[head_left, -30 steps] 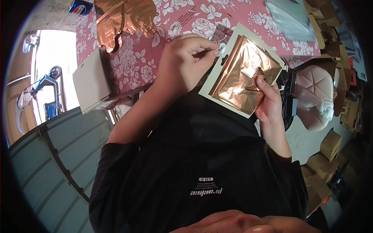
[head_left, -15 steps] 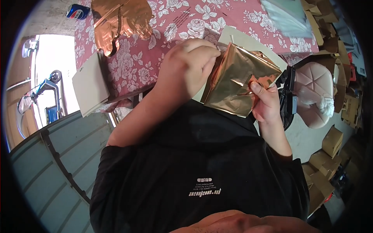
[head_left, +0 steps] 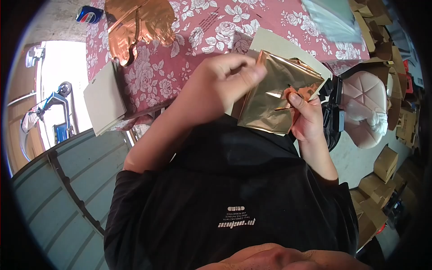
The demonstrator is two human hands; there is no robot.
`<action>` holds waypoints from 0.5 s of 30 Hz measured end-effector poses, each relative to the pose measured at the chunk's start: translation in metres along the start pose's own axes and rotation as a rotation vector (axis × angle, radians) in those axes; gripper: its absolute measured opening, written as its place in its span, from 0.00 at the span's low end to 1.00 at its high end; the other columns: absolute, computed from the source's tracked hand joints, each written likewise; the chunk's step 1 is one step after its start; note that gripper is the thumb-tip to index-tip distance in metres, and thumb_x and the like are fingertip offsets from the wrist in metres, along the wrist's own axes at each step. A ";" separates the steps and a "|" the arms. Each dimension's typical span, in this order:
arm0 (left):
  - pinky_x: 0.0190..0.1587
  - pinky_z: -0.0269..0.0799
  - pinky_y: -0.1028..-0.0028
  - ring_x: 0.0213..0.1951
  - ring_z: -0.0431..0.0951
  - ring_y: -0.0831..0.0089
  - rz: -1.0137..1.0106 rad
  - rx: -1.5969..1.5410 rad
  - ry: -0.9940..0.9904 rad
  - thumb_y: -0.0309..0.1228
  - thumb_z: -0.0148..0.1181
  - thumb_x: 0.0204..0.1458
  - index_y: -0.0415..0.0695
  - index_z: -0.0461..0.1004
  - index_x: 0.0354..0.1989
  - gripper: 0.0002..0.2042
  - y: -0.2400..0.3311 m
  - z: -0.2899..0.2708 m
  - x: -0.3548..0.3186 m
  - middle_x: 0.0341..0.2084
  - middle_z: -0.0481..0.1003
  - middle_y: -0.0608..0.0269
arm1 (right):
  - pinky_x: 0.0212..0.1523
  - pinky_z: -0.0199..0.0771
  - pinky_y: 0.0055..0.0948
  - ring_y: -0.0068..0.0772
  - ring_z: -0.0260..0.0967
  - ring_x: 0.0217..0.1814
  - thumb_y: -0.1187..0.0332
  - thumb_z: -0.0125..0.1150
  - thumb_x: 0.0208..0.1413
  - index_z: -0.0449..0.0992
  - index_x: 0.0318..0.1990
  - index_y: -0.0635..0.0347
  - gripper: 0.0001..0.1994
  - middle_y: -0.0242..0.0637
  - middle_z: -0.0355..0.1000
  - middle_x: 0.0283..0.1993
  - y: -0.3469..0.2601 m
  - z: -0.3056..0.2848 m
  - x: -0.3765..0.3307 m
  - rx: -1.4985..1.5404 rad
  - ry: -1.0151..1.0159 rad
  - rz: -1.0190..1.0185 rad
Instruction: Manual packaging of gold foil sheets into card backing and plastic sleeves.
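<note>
A flat packet of folded shiny gold foil point(head_left: 270, 94) lies over a pale cardboard sheet point(head_left: 275, 39), near my body at the table's front edge. My right hand point(head_left: 308, 114) grips the packet's right side, thumb on top where the foil is crumpled and orange-tinted; its other fingers are hidden beneath. At the upper left corner is my left hand point(head_left: 225, 83), slightly blurred, with fingers curled and the thumb and finger tips closed at the foil's edge. Farther left on the table, a flattened copper-coloured foil piece point(head_left: 141, 24) with a curled lower edge lies on the cloth.
The table wears a pink cloth point(head_left: 155, 76) with white roses. Pale card sheets point(head_left: 104, 99) stick out at its left edge, and clear plastic sleeves point(head_left: 335, 20) lie far right. A blue can point(head_left: 90, 15) stands far left. A padded stool point(head_left: 363, 108) and cardboard boxes point(head_left: 380, 184) are right.
My left hand has moved slightly right and down, its thumb now over the foil's upper left corner. The packet has shifted a little; my right hand keeps its grip.
</note>
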State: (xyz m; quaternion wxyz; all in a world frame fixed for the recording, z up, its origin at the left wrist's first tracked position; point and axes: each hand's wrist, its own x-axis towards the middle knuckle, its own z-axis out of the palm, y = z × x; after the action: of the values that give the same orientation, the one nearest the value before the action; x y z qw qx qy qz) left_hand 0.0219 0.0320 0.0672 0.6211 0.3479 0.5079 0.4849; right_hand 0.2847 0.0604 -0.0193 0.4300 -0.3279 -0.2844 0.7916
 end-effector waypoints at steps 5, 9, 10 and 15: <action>0.46 0.75 0.74 0.41 0.78 0.79 0.342 0.698 -0.011 0.28 0.67 0.64 0.30 0.79 0.52 0.14 -0.007 0.002 -0.002 0.39 0.81 0.61 | 0.54 0.83 0.28 0.27 0.83 0.50 0.78 0.68 0.63 0.80 0.57 0.61 0.15 0.38 0.85 0.49 -0.003 0.007 -0.001 0.000 -0.001 -0.007; 0.51 0.76 0.75 0.47 0.81 0.79 0.279 0.381 -0.015 0.25 0.62 0.66 0.30 0.79 0.55 0.13 -0.008 0.007 0.002 0.43 0.84 0.60 | 0.52 0.82 0.26 0.26 0.83 0.48 0.79 0.68 0.63 0.80 0.56 0.60 0.15 0.38 0.85 0.49 -0.007 0.018 0.000 0.007 0.004 0.003; 0.51 0.76 0.75 0.47 0.81 0.79 0.280 0.380 -0.015 0.25 0.62 0.66 0.30 0.79 0.55 0.13 -0.009 0.004 0.006 0.43 0.84 0.60 | 0.51 0.82 0.25 0.26 0.83 0.47 0.79 0.68 0.63 0.80 0.56 0.60 0.15 0.38 0.85 0.49 -0.006 0.015 0.001 0.014 -0.001 0.007; 0.52 0.75 0.76 0.46 0.80 0.80 0.220 0.269 -0.038 0.26 0.57 0.68 0.32 0.78 0.59 0.15 -0.001 -0.004 0.015 0.44 0.84 0.61 | 0.47 0.81 0.24 0.24 0.82 0.43 0.79 0.68 0.63 0.80 0.54 0.60 0.13 0.38 0.85 0.48 -0.006 0.017 0.000 0.011 0.020 -0.008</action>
State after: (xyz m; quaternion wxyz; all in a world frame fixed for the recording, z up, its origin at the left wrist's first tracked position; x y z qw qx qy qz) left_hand 0.0189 0.0464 0.0610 0.5215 0.4907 0.5153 0.4709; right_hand 0.2749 0.0604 -0.0039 0.4380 -0.3324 -0.2771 0.7880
